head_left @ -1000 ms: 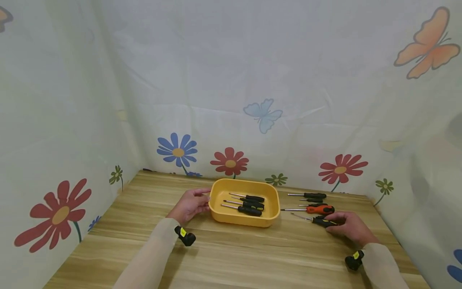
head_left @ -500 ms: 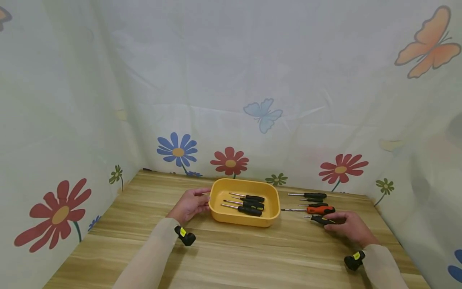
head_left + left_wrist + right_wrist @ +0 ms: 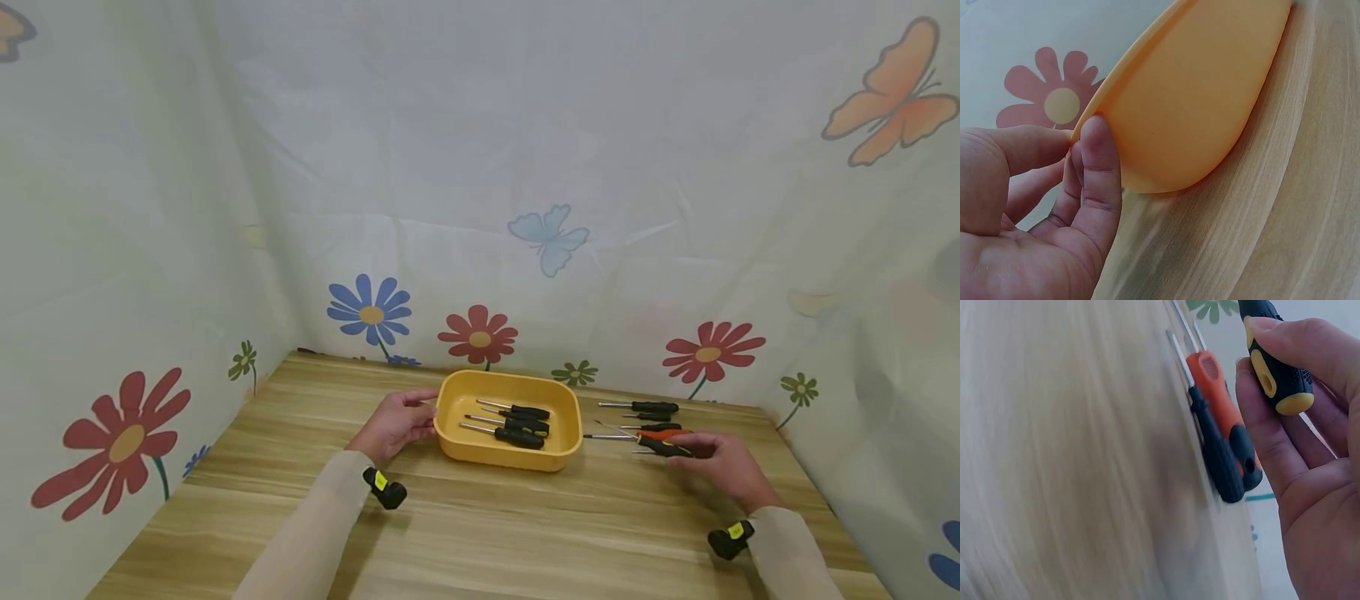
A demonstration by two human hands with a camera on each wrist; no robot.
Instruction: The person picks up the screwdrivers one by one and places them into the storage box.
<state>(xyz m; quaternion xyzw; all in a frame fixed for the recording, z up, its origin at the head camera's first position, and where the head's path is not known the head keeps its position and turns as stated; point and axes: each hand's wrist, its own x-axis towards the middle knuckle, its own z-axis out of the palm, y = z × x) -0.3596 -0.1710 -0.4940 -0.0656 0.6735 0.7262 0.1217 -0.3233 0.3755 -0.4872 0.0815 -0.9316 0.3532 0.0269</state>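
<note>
Your left hand [image 3: 396, 427] pinches the rim of the yellow tray [image 3: 487, 456]; your right hand [image 3: 723, 468] pinches a black-and-yellow screwdriver [image 3: 1282, 376] above the table [image 3: 525, 533]; four black-handled screwdrivers [image 3: 521, 438] already inside; orange-and-black screwdriver [image 3: 1224, 400] and others remain outside.

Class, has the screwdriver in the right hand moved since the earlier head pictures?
Yes: the held screwdriver has moved up and slightly left in view, now overlapping the orange screwdriver it earlier was below.

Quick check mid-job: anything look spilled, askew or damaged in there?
Nothing stands out. The yellow tray sits upright on the table, with black-handled screwdrivers lying inside. The black-and-yellow screwdriver slants across the orange-and-black one in the head view, but the right hand holds it.
</note>
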